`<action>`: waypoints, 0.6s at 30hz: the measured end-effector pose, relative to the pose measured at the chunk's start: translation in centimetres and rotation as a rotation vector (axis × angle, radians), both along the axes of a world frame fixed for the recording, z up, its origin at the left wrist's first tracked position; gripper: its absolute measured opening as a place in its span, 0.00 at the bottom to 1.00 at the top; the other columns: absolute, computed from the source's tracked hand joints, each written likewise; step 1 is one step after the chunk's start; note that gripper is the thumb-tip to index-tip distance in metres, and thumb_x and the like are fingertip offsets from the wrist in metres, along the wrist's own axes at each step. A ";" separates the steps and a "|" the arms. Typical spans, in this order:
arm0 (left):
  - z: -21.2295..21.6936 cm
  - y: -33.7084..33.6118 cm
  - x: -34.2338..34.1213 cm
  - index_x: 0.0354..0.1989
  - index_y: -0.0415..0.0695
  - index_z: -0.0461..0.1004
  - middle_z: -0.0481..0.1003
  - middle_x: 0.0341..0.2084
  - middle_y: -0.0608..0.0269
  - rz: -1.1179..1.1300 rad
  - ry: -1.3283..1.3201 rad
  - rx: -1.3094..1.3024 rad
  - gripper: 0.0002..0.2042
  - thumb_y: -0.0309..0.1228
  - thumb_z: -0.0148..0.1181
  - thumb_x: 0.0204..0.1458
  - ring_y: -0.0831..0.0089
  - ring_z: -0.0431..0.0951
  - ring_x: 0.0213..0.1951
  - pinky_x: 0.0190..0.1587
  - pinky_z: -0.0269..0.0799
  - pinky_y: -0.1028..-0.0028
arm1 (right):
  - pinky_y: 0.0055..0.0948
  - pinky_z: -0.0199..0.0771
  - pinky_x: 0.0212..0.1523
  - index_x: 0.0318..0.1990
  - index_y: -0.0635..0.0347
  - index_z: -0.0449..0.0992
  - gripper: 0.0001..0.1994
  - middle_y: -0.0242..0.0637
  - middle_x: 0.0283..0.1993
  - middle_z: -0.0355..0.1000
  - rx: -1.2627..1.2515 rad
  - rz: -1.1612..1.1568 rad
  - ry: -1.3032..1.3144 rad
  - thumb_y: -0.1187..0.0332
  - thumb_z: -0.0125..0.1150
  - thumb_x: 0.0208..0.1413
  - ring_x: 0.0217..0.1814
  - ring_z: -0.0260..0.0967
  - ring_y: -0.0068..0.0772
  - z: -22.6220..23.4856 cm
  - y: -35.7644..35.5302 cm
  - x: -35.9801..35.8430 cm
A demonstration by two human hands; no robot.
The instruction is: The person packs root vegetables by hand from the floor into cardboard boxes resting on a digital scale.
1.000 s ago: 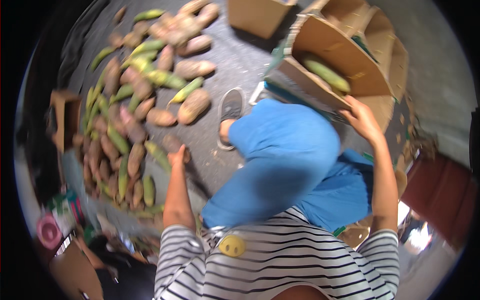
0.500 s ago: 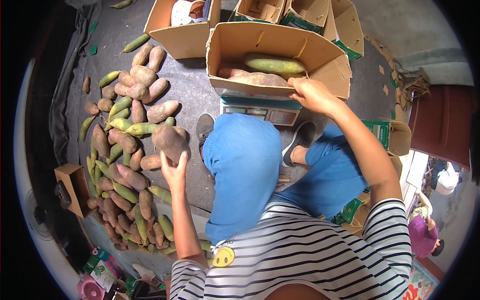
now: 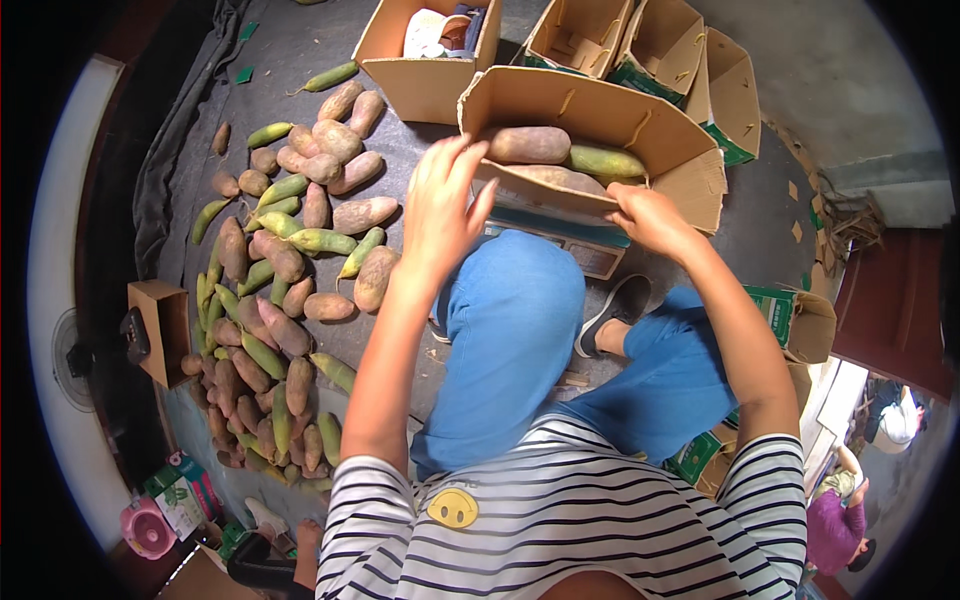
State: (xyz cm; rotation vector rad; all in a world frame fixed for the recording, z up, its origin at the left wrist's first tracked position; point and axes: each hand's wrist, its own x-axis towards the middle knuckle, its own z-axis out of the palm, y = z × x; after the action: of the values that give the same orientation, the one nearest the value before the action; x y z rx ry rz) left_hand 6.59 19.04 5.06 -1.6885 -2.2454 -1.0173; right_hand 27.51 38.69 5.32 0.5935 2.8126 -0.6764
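While the right hand (image 3: 645, 215) grips the near wall of an open cardboard carton (image 3: 625, 120) between thumb and fingers, the left hand (image 3: 440, 205) is at the carton's near left corner, its fingers spread wide; whether they touch the cardboard cannot be told. Inside the carton, a brown-pink root vegetable (image 3: 530, 145) lies at the left, beside a green root vegetable (image 3: 605, 162) at the right. A paler brown root (image 3: 555, 179) lies nearer, partly hidden by the near wall. Just below that wall shows the teal edge of a scale (image 3: 570, 230). To the left, a spread of brown and green roots (image 3: 282, 328) covers part of the dark floor (image 3: 300, 40). Farther off, a second carton (image 3: 430, 92) holds a white item and dark cloth.
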 end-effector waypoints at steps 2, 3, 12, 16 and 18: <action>-3.1 -5.1 1.0 0.45 0.40 0.69 0.70 0.43 0.49 0.083 -0.167 -0.059 0.17 0.28 0.59 0.45 0.52 0.68 0.49 0.51 0.64 0.61 | 0.46 0.67 0.39 0.37 0.61 0.67 0.11 0.50 0.34 0.71 -0.020 -0.007 -0.024 0.68 0.59 0.49 0.40 0.68 0.54 -0.3 0.2 0.0; -4.8 -7.7 1.4 0.44 0.39 0.70 0.70 0.42 0.49 0.129 -0.238 -0.091 0.15 0.28 0.58 0.47 0.53 0.69 0.47 0.51 0.64 0.62 | 0.46 0.67 0.39 0.37 0.61 0.67 0.11 0.50 0.34 0.71 -0.024 0.005 -0.038 0.68 0.59 0.49 0.40 0.68 0.54 -0.5 0.2 0.1; -15.8 -28.1 2.5 0.51 0.46 0.68 0.73 0.40 0.65 0.860 -1.638 -0.087 0.20 0.42 0.58 0.51 0.72 0.74 0.39 0.37 0.68 0.72 | 0.35 0.65 0.35 0.42 0.64 0.68 0.12 0.49 0.32 0.68 -0.110 -0.004 0.012 0.75 0.58 0.49 0.30 0.65 0.43 -0.1 -0.6 -0.4; -17.3 -31.7 -0.2 0.55 0.49 0.62 0.72 0.43 0.61 1.001 -1.695 0.145 0.26 0.45 0.59 0.50 0.69 0.75 0.41 0.40 0.69 0.65 | 0.37 0.65 0.37 0.39 0.64 0.66 0.10 0.52 0.32 0.68 -0.093 -0.032 0.021 0.74 0.58 0.50 0.36 0.67 0.50 0.1 -0.7 -0.5; -17.9 -33.0 -1.4 0.56 0.50 0.61 0.71 0.44 0.61 1.034 -1.735 0.298 0.27 0.46 0.59 0.50 0.67 0.74 0.43 0.40 0.68 0.65 | 0.36 0.65 0.37 0.39 0.64 0.66 0.10 0.52 0.33 0.68 -0.101 -0.009 0.035 0.75 0.57 0.50 0.36 0.67 0.50 0.1 -0.8 -0.4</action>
State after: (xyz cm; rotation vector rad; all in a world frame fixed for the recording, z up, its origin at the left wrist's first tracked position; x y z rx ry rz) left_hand 5.20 -13.99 -12.88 1.1052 -2.5183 -2.5082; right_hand 27.11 37.87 5.42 0.5816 2.7894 -0.8333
